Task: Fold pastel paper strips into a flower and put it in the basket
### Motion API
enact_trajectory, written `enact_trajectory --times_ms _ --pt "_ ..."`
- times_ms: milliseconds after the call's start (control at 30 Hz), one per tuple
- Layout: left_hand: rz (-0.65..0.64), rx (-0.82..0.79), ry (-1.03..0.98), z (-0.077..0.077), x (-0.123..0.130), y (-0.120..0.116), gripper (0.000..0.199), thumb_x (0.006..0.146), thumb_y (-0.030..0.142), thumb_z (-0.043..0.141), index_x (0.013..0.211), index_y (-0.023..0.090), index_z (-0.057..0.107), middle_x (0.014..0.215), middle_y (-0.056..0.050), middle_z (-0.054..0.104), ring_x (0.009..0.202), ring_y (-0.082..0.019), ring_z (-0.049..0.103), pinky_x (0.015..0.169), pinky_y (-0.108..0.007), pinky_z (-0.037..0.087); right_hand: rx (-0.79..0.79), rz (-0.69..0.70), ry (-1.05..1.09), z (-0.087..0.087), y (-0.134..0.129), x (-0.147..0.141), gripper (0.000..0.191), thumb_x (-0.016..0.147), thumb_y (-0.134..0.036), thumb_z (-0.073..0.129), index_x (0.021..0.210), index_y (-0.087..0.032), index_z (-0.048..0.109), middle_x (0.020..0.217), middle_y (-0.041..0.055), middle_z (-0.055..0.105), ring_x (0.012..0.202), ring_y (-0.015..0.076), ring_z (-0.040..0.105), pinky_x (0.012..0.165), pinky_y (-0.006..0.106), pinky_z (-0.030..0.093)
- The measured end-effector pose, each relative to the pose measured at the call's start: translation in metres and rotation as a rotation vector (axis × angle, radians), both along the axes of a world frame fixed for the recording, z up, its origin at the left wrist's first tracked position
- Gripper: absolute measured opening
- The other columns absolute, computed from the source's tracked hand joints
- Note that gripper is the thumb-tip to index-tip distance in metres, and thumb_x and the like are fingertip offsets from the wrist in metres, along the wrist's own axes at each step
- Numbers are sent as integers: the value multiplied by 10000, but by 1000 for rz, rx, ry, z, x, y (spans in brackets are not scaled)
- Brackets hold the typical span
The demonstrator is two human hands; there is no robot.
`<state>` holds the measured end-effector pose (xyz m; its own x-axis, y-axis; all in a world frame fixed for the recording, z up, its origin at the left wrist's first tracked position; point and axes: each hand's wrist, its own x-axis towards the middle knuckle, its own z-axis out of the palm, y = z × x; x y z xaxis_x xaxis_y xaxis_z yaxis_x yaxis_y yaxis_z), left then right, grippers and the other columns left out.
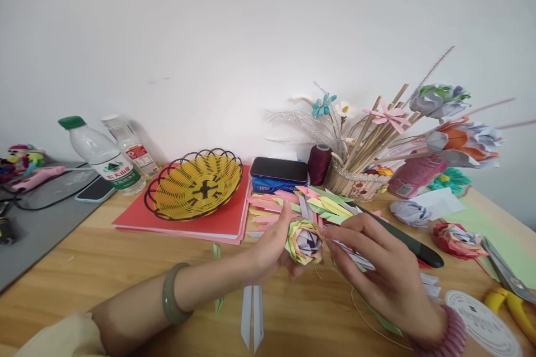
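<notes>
A folded-paper flower (307,242) with yellow-green outer petals and a pale purple centre rests in my left hand (274,245). The thumb stands up along its left side, and the other fingers are mostly hidden beneath it. At the flower's right edge, the thumb and forefinger of my right hand (377,262) come together in a pinch; whether they grip a petal tip or a thread cannot be made out. A thin pale thread (355,304) loops over the table below my right hand. Behind the flower lies a pile of folded paper strips (326,203) in pink, yellow, green and white.
A yellow woven basket (167,195) sits on red paper sheets (134,215). Behind are bottles (113,159), a phone (278,169), a maroon thread spool (319,164) and a pot of craft flowers (355,187). Scissors (508,276) and a red paper flower (454,241) lie at right; white strips (252,318) lie in front.
</notes>
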<state>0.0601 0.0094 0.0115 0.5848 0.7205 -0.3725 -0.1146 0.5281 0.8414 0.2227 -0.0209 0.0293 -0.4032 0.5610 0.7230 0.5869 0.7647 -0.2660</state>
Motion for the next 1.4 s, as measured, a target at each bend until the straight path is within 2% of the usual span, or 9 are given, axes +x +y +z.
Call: enact_trajectory --times_ms 100,200,400,567,667,767,967,1200,1400 --pt "-25 3 40 -3 0 0 733 664 767 162 638 130 525 492 15 490 351 -71 437 314 -178 340 -48 24 -73 -2 0 -1 195 794 -103 517 958 -193 574 752 32 519 640 109 514 518 222 439" --pt "-23 9 52 -4 1 0 776 652 777 155 727 121 562 492 12 501 360 -93 476 345 -207 393 -42 -4 -96 -5 1 -2 188 794 -116 531 964 -182 576 751 35 531 650 113 515 530 230 431" --pt "0 44 2 1 2 0 760 697 735 201 993 140 571 562 -11 539 438 -107 514 374 -214 437 132 -78 -194 -9 2 0 157 779 -127 564 929 -174 577 705 22 566 623 119 505 535 246 398" --pt "-9 154 -95 1 1 -2 645 781 639 219 1115 177 523 902 -91 623 768 -173 596 579 -268 496 222 -133 -180 -10 2 1 177 745 -108 603 909 -164 563 699 23 590 610 119 523 541 247 413" --pt "28 238 -58 1 0 -6 569 807 588 265 1166 202 481 1144 -95 552 1004 -204 538 779 -323 467 182 -133 -137 -10 1 0 164 754 -116 591 907 -168 569 708 28 587 615 117 536 536 241 431" --pt "36 353 28 4 -2 -9 537 837 546 222 1169 208 476 1241 -76 494 1155 -206 433 911 -344 392 102 -98 -84 -8 0 -2 146 780 -119 557 916 -169 574 739 39 585 645 115 554 547 231 454" --pt "62 564 194 12 -5 -12 528 869 485 150 1127 193 507 1214 -54 521 1194 -174 391 1030 -311 257 34 -55 -22 -6 -2 -5 157 782 -90 542 914 -172 565 740 37 575 647 112 556 548 223 470" --pt "104 558 214 7 -5 -15 523 870 488 123 1128 216 487 1217 -39 517 1178 -164 411 1004 -292 293 242 -99 -138 -16 -1 -1 263 730 -65 605 969 -163 554 688 23 591 583 116 529 522 247 445" --pt "93 566 192 9 -4 -17 520 873 479 112 1119 215 486 1219 -40 512 1208 -159 381 1011 -293 287 140 -65 -85 -12 -2 -5 184 774 -73 547 936 -159 554 707 35 572 606 115 537 523 234 459"
